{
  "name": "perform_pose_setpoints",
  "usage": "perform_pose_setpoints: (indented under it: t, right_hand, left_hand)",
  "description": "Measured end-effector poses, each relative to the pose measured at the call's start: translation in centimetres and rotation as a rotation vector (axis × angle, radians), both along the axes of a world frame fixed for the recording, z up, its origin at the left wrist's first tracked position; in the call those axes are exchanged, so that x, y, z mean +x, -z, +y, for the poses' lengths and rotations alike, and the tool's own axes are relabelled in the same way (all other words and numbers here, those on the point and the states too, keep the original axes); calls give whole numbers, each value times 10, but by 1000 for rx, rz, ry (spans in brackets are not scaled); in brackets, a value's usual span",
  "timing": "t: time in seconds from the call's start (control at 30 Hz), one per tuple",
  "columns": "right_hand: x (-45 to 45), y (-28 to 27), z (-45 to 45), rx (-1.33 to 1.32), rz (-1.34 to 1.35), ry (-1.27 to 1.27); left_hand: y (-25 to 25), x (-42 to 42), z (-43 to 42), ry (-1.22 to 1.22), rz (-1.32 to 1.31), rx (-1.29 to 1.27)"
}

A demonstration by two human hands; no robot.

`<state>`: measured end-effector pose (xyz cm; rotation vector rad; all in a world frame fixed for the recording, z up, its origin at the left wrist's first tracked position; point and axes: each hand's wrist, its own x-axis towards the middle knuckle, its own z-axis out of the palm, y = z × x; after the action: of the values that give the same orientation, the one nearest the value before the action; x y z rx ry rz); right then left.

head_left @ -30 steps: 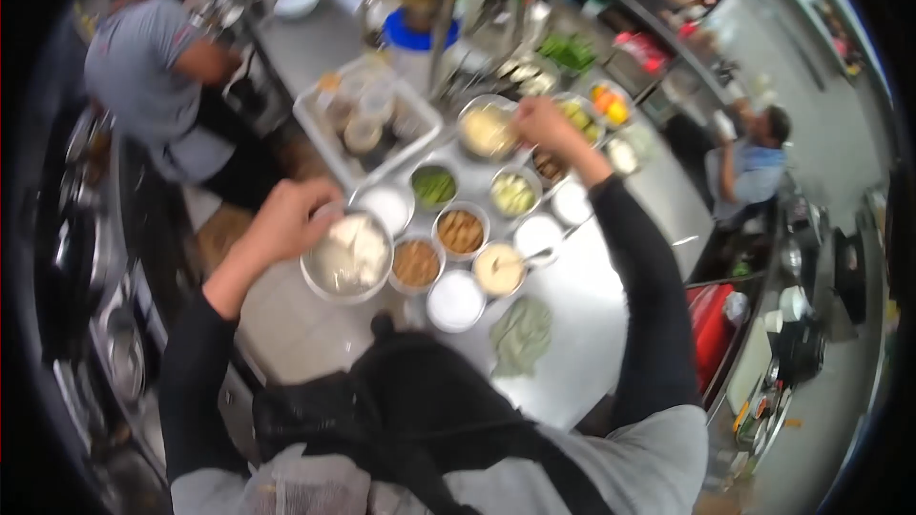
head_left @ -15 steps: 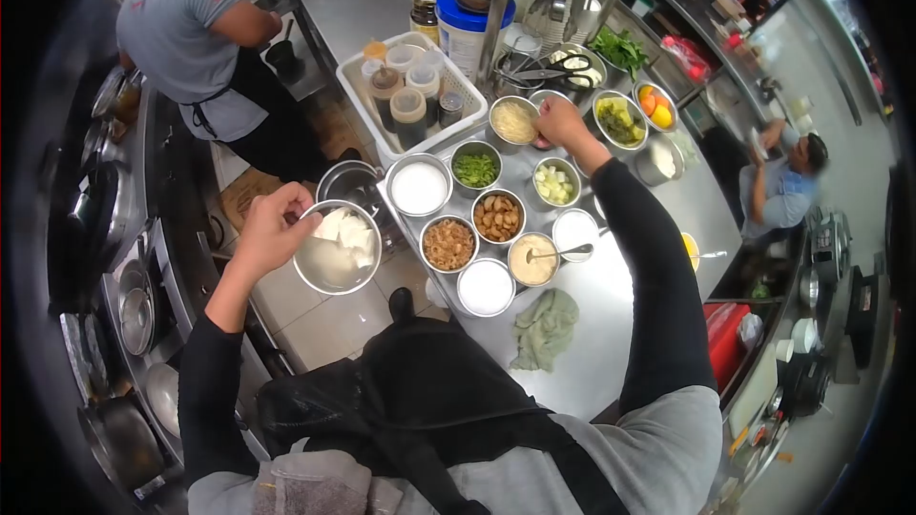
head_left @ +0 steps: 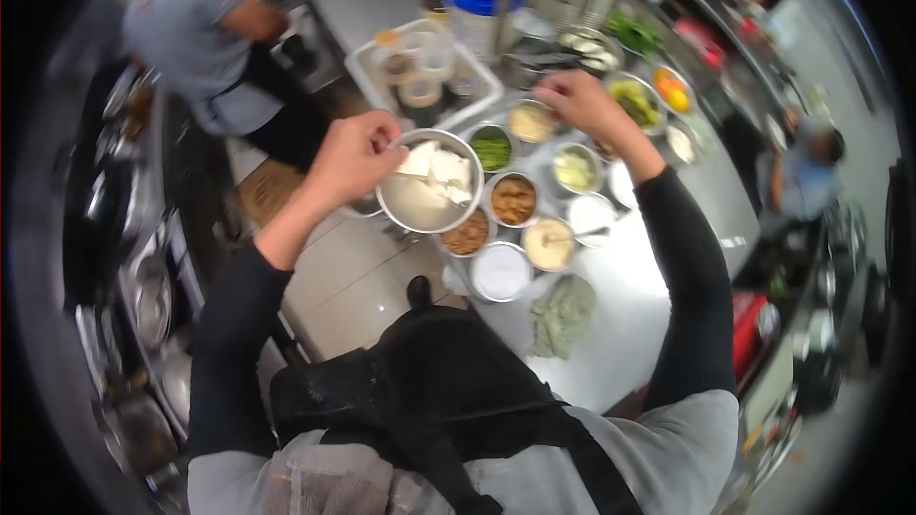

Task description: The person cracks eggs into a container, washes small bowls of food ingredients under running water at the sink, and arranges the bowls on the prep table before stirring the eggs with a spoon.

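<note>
My left hand (head_left: 367,154) pinches the rim of a round metal bowl (head_left: 429,181) with white chunks in cloudy liquid. The bowl hangs over the table's left edge, partly above a bowl of brown crumbly food (head_left: 468,234). My right hand (head_left: 571,97) has its fingers pressed together above the back bowls, just right of a bowl of pale yellow shreds (head_left: 530,122); whether it holds anything is too small to tell. Around them stand bowls of chopped greens (head_left: 491,149), pale green cubes (head_left: 575,168), brown pieces (head_left: 512,200) and a cream-coloured paste (head_left: 549,244).
A white basket of bottles (head_left: 477,107) stands at the back, near a blue-lidded tub (head_left: 472,0). A green cloth (head_left: 563,317) lies on the metal table (head_left: 620,324). One person (head_left: 196,33) works at the left, another (head_left: 811,172) at the right.
My left hand has carried the bowl of white chunks rightward and up to the table's edge. My right hand has risen a little from the bowl of shreds, fingers still together.
</note>
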<state>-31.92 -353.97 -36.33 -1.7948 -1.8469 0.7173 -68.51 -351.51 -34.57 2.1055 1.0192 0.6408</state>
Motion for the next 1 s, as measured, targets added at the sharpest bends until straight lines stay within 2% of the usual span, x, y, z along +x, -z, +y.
perform_pose_setpoints:
  t: [0.07,0.13,0.2,0.27,0.33,0.43,0.53,0.6,0.67,0.73,0.8,0.87,0.93,1.0]
  right_hand:
    - [-19,-72,-44,-182,401,-18]
    - [-17,-114,-74,-329,439,2]
    - [-1,-135,-101,-288,405,96]
    - [17,-146,-122,-252,372,170]
    - [46,-153,-145,-153,412,347]
    - [79,-160,-178,-103,405,540]
    - [120,-148,-204,-111,383,679]
    - [146,-131,-215,-143,388,715]
    - [169,-107,-225,-147,409,740]
    - [185,-75,-230,-136,418,817]
    - [203,-37,-231,-129,436,853]
    - [222,3,-229,-159,327,937]
    - [236,39,-224,-149,332,980]
    - [240,77,-211,-149,344,1000]
  left_hand:
    - [-2,37,16,91,-17,-40]
    - [-28,84,20,174,3,-19]
    - [-41,132,28,237,-113,40]
    - [-63,178,26,308,-123,94]
    - [-84,223,10,371,-199,-73]
    - [-92,289,-9,439,-186,-14]
    - [-86,345,-29,492,-104,17]
    - [-65,378,-36,544,-148,-61]
    - [-52,393,-44,634,-176,-317]
    - [-40,400,-40,653,-149,-336]
    - [-24,386,-31,601,-131,-29]
    - [-21,340,-30,558,-190,-149]
    - [-5,291,-10,571,-292,-142]
    - [9,231,4,418,-273,-23]
